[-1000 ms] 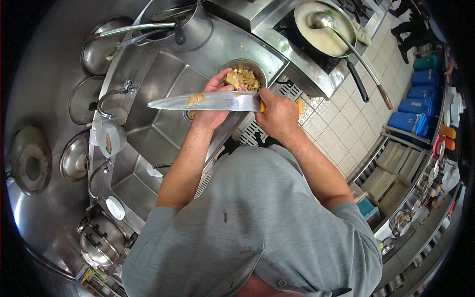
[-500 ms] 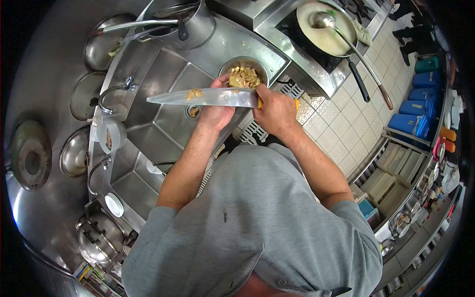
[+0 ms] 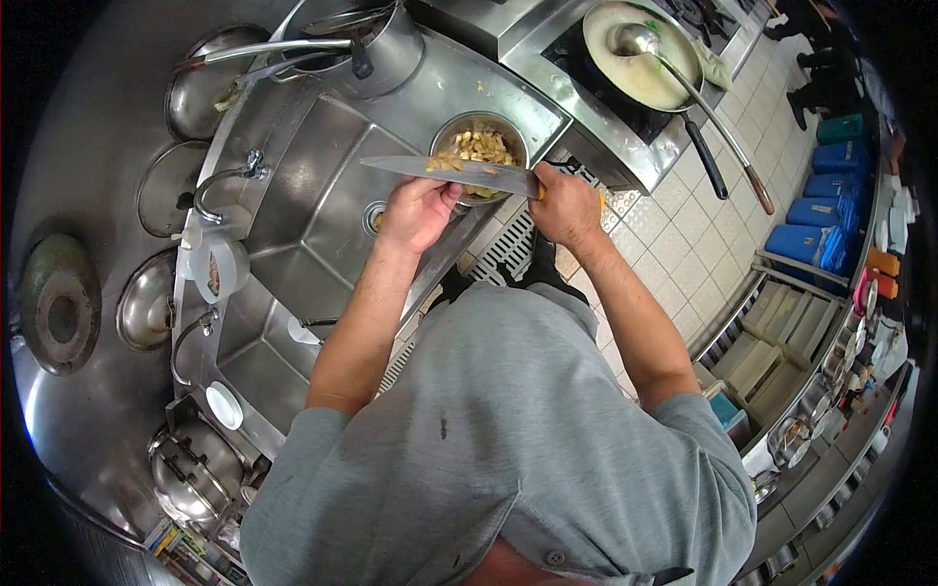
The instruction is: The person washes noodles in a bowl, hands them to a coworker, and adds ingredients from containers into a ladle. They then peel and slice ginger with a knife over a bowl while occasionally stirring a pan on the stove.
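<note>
My right hand (image 3: pixel 568 205) grips the yellow handle of a large kitchen knife (image 3: pixel 500 180), its blade pointing left above a metal bowl (image 3: pixel 453 130). Pale yellow-brown slices (image 3: pixel 446 162) cling to the blade near its middle. My left hand (image 3: pixel 417 217) is palm up just under the blade, fingers loosely bent and thumb apart, with nothing plainly held. The blade hides some of its fingertips. Chopped pale pieces (image 3: pixel 486 146) fill part of the bowl, and a yellow-green piece (image 3: pixel 479 191) shows below the blade.
The bowl stands on the steel counter (image 3: pixel 430 93) beside a sink (image 3: pixel 313 210). To the right, a wok (image 3: pixel 625 83) with pale liquid and a ladle (image 3: pixel 640 41) sits on the stove, its handle jutting out. Another person's legs (image 3: pixel 816 78) are at upper right.
The knife and my right hand have moved right and slightly down. My left hand has drawn back from the bowl; the yellowish piece by its fingers is no longer seen there.
</note>
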The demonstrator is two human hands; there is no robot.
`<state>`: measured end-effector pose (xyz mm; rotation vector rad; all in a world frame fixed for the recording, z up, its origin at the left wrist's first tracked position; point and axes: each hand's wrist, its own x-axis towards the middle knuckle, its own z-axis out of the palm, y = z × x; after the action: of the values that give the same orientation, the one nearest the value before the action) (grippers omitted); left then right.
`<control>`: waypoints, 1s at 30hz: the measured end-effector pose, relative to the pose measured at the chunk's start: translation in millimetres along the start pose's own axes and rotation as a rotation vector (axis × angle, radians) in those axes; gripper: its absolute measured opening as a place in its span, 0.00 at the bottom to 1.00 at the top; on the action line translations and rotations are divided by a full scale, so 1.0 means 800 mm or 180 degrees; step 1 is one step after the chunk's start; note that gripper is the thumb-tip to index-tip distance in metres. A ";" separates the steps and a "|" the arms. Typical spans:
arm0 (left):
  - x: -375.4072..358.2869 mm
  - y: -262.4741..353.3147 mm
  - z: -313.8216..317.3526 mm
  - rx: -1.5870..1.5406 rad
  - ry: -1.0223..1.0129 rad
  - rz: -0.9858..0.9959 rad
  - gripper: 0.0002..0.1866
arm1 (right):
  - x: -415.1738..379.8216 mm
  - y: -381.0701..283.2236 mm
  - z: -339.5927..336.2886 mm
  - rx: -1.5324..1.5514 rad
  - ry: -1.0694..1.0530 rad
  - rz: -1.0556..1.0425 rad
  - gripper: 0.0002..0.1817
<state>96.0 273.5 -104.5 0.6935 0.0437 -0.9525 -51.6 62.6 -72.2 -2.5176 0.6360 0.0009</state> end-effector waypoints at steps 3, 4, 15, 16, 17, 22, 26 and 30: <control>-0.010 0.009 0.005 0.0060 -0.0056 -0.0024 0.21 | 0.004 0.034 -0.002 -0.0059 -0.0148 0.0396 0.09; -0.013 0.013 0.015 0.0064 -0.0060 -0.0025 0.21 | 0.003 0.047 -0.003 -0.0056 -0.0143 0.0398 0.09; -0.009 -0.019 0.044 0.0699 -0.0343 0.0177 0.20 | -0.022 -0.034 -0.025 0.0206 0.0107 0.0044 0.09; -0.009 -0.024 0.042 0.0701 -0.0345 0.0169 0.20 | -0.023 -0.042 -0.027 0.0195 0.0066 -0.0036 0.10; -0.009 -0.028 0.037 0.0648 -0.0255 0.0184 0.20 | -0.024 -0.045 -0.028 0.0185 0.0026 -0.0116 0.11; -0.010 -0.023 0.030 0.0744 -0.0212 0.0186 0.18 | -0.013 -0.023 -0.011 0.0233 0.0043 -0.0084 0.10; -0.015 0.000 0.042 0.0864 -0.0302 -0.0042 0.17 | 0.000 0.034 -0.005 0.0064 -0.0153 0.0286 0.11; -0.014 0.009 0.056 0.0726 -0.0283 0.0005 0.19 | -0.007 0.028 -0.011 0.0082 -0.0081 0.0347 0.10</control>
<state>83.0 258.8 -61.9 0.8597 -0.1460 -0.9950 -67.5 44.2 -75.1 -2.4514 0.7573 0.0636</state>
